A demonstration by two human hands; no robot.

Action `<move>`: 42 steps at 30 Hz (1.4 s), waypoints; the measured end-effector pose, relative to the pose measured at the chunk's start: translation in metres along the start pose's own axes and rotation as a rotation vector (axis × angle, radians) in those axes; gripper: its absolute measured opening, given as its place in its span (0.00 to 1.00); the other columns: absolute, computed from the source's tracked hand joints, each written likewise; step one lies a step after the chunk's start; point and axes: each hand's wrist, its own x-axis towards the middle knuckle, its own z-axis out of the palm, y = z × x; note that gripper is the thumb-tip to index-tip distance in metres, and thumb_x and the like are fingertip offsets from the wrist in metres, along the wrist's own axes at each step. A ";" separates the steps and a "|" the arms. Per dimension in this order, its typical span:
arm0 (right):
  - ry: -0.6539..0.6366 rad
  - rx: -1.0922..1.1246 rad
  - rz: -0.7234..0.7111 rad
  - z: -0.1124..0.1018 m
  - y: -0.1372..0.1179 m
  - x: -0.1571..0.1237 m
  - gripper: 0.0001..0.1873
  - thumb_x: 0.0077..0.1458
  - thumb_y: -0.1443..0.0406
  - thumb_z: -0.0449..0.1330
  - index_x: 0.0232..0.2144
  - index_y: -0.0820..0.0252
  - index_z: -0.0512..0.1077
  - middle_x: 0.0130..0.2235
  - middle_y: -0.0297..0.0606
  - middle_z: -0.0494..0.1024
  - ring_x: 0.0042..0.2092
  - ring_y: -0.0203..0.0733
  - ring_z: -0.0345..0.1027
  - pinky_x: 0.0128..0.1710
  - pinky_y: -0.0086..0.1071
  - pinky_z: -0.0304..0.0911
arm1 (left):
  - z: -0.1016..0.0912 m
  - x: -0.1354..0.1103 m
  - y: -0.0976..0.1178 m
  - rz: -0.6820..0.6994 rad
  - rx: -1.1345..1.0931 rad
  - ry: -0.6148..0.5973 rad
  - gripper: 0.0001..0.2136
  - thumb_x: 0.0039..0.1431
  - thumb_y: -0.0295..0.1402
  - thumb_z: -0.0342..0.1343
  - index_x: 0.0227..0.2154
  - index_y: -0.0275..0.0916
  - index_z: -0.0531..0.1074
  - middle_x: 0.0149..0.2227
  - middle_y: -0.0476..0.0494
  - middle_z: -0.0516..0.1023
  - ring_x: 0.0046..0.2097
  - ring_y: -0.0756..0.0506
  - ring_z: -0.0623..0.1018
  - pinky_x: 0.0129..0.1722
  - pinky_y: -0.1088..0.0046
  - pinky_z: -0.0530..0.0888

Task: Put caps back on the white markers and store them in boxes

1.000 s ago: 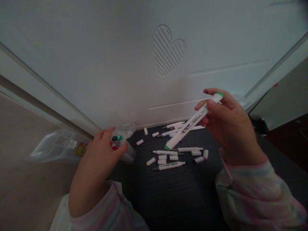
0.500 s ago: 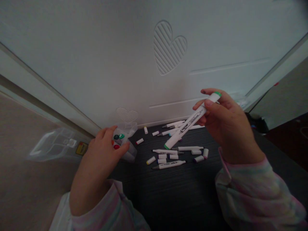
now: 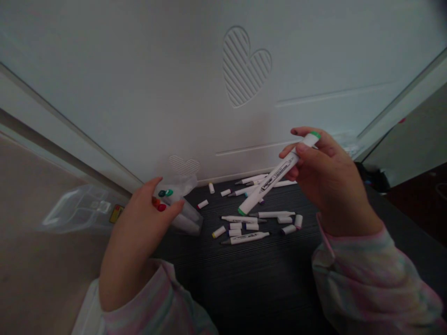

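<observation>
My right hand (image 3: 326, 179) is closed round a white marker with green ends (image 3: 268, 184), held slanting above the dark floor mat (image 3: 265, 274). My left hand (image 3: 139, 232) grips a clear plastic holder (image 3: 181, 211) that contains several markers with green, red and orange caps, tilted toward me. Between the hands, loose white markers and caps (image 3: 244, 223) lie scattered on the mat.
A white cabinet front with embossed hearts (image 3: 246, 65) rises just behind the mat. A clear plastic lid (image 3: 80, 209) lies on the beige floor at the left. Dark floor shows at the far right.
My left hand has lifted and tilted the holder slightly up and to the left. The right hand with the green marker has barely shifted.
</observation>
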 end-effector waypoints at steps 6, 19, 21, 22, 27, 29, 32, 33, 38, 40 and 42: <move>0.036 0.020 -0.053 -0.002 -0.004 -0.001 0.09 0.49 0.70 0.56 0.35 0.55 0.68 0.25 0.31 0.75 0.19 0.30 0.59 0.18 0.26 0.56 | -0.011 -0.013 0.014 -0.018 -0.227 0.034 0.28 0.45 0.45 0.55 0.51 0.43 0.64 0.50 0.45 0.70 0.49 0.39 0.71 0.52 0.61 0.65; 0.147 -0.020 -0.099 0.006 -0.022 -0.010 0.08 0.54 0.70 0.51 0.36 0.53 0.66 0.26 0.31 0.72 0.19 0.31 0.54 0.18 0.28 0.53 | -0.004 -0.035 0.049 0.609 -0.333 -0.616 0.33 0.43 0.39 0.61 0.55 0.50 0.58 0.56 0.50 0.65 0.52 0.43 0.69 0.53 0.67 0.66; 0.113 -0.037 -0.103 0.008 -0.023 -0.013 0.08 0.53 0.69 0.51 0.36 0.53 0.66 0.26 0.31 0.72 0.18 0.30 0.54 0.17 0.28 0.53 | -0.003 -0.036 0.052 0.615 -0.353 -0.630 0.35 0.43 0.39 0.61 0.56 0.50 0.57 0.57 0.50 0.64 0.53 0.43 0.69 0.53 0.67 0.65; 0.093 -0.044 -0.106 0.009 -0.023 -0.015 0.08 0.52 0.69 0.52 0.36 0.53 0.66 0.25 0.30 0.72 0.18 0.30 0.54 0.17 0.28 0.53 | -0.003 -0.037 0.053 0.607 -0.358 -0.632 0.36 0.42 0.39 0.61 0.56 0.50 0.56 0.57 0.49 0.64 0.53 0.42 0.68 0.54 0.66 0.65; -0.015 -0.131 -0.084 0.011 -0.019 -0.021 0.10 0.50 0.65 0.56 0.38 0.50 0.65 0.28 0.29 0.73 0.18 0.30 0.57 0.17 0.27 0.56 | -0.003 -0.038 0.056 0.585 -0.376 -0.627 0.37 0.41 0.38 0.61 0.57 0.49 0.56 0.56 0.48 0.65 0.53 0.42 0.69 0.53 0.65 0.66; -0.038 -0.153 -0.086 0.013 -0.019 -0.023 0.11 0.50 0.65 0.57 0.39 0.49 0.65 0.28 0.29 0.73 0.19 0.30 0.59 0.18 0.27 0.58 | -0.003 -0.038 0.057 0.597 -0.379 -0.633 0.37 0.40 0.38 0.61 0.57 0.48 0.56 0.56 0.49 0.65 0.53 0.42 0.69 0.53 0.66 0.66; -0.071 -0.143 -0.106 0.013 -0.020 -0.027 0.13 0.50 0.66 0.58 0.40 0.50 0.66 0.28 0.30 0.74 0.20 0.30 0.61 0.19 0.26 0.61 | -0.002 -0.037 0.058 0.620 -0.349 -0.648 0.38 0.40 0.39 0.62 0.57 0.47 0.55 0.57 0.48 0.64 0.53 0.42 0.68 0.53 0.65 0.65; -0.084 -0.148 -0.115 0.013 -0.020 -0.028 0.14 0.50 0.66 0.58 0.41 0.50 0.67 0.28 0.30 0.75 0.21 0.31 0.62 0.20 0.26 0.62 | -0.001 -0.037 0.059 0.631 -0.338 -0.651 0.38 0.40 0.39 0.62 0.57 0.46 0.55 0.57 0.47 0.63 0.53 0.42 0.68 0.53 0.65 0.65; -0.200 -0.263 -0.113 0.013 -0.019 -0.037 0.18 0.51 0.65 0.59 0.45 0.45 0.66 0.31 0.30 0.75 0.25 0.33 0.66 0.21 0.26 0.65 | 0.002 -0.037 0.062 0.668 -0.330 -0.656 0.38 0.40 0.39 0.62 0.57 0.45 0.56 0.57 0.46 0.65 0.52 0.41 0.70 0.52 0.65 0.66; -0.261 -0.330 -0.109 0.014 -0.018 -0.040 0.18 0.52 0.64 0.58 0.46 0.43 0.66 0.32 0.30 0.75 0.27 0.34 0.68 0.22 0.26 0.65 | 0.002 -0.037 0.063 0.665 -0.336 -0.662 0.38 0.40 0.38 0.62 0.57 0.45 0.56 0.56 0.45 0.66 0.50 0.41 0.71 0.50 0.65 0.67; -0.338 -0.428 -0.125 0.015 -0.016 -0.041 0.19 0.53 0.64 0.57 0.47 0.43 0.65 0.34 0.32 0.75 0.29 0.35 0.68 0.24 0.27 0.66 | 0.002 -0.038 0.064 0.661 -0.352 -0.663 0.36 0.39 0.37 0.63 0.55 0.45 0.59 0.53 0.46 0.69 0.46 0.42 0.73 0.47 0.66 0.69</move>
